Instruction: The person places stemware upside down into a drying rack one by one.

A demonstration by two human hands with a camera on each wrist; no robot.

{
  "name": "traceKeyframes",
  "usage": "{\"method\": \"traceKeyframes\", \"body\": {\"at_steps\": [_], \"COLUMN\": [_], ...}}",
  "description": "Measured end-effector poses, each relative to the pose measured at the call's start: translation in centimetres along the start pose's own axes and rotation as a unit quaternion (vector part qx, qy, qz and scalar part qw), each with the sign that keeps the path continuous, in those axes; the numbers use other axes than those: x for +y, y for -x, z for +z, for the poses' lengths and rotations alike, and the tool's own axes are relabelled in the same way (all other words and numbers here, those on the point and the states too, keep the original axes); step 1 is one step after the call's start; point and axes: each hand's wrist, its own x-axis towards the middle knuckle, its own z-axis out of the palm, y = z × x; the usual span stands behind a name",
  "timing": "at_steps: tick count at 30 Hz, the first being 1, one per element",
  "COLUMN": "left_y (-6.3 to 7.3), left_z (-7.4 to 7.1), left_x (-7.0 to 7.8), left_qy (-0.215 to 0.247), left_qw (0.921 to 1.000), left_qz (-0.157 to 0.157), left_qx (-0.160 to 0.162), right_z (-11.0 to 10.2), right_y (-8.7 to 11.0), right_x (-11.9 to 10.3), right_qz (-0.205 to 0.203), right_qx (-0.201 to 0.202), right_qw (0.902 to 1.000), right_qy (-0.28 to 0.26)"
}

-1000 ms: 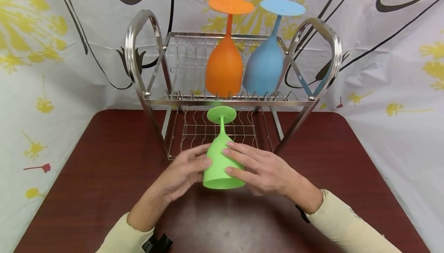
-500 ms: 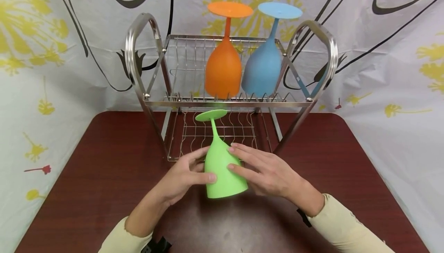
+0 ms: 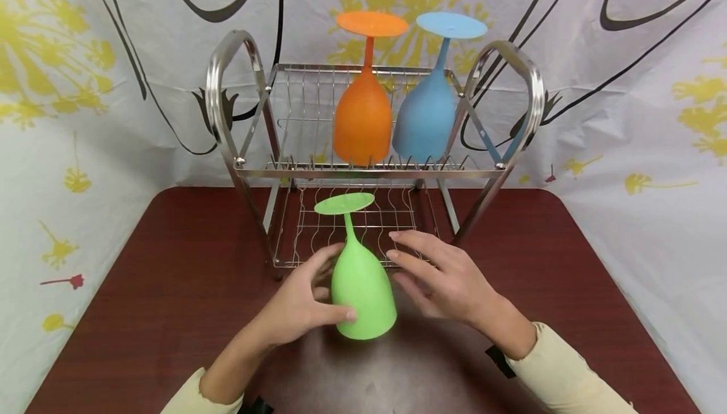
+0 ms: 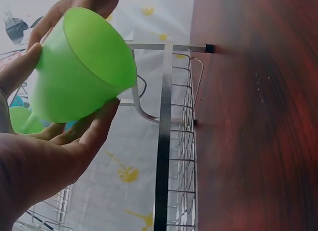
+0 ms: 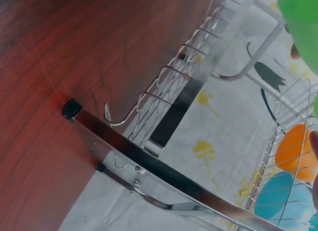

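Note:
My left hand grips the bowl of a green plastic wine glass above the table, thumb across the front and fingers behind. The glass is upside down, its stem tipped slightly to the left. In the left wrist view the hollow bowl of the wine glass faces the camera. My right hand hovers just right of the bowl with its fingers loosely bent and nothing in them. An orange wine glass and a blue wine glass stand upside down on the rack's upper tier.
A two-tier metal dish rack with looped side handles stands at the back of the dark red table. Its lower wire shelf lies behind the green glass. A patterned white sheet hangs around the table.
The green wine glass has come down toward me, and its foot has swung left. My right hand has let go of the bowl and moved slightly right; my left hand keeps its hold.

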Motion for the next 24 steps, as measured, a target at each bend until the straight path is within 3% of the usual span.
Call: {"method": "traceKeyframes", "body": {"at_steps": [3,7,11,14,19,24], "left_y": [0.2,0.4,0.5,0.6,0.8,0.7], "left_z": [0.2,0.5,0.9,1.1,1.2,0.7], "left_x": [0.1,0.4,0.9,1.3,1.7,2.4], "left_qy": [-0.06,-0.117,-0.184,-0.23,-0.267,-0.298], "left_qw": [0.9976,0.9904,0.9751,0.9617,0.9468,0.9242], "left_qz": [0.016,0.029,0.052,0.063,0.082,0.163], "left_qx": [0.031,0.069,0.112,0.135,0.159,0.175], "right_z": [-0.3,-0.6,-0.8,-0.9,-1.5,-2.2], "right_y": [-0.1,-0.2,-0.4,-0.4,-0.5,-0.7], "right_x": [-0.2,-0.2,-0.1,0.0,-0.1,-0.2], "right_qz": [0.054,0.131,0.191,0.235,0.314,0.371], "right_qx": [0.015,0.048,0.075,0.09,0.11,0.13], "right_qw": [0.998,0.9878,0.9729,0.9575,0.9269,0.9022], "right_qy": [-0.029,-0.069,-0.106,-0.141,-0.174,-0.177]}}
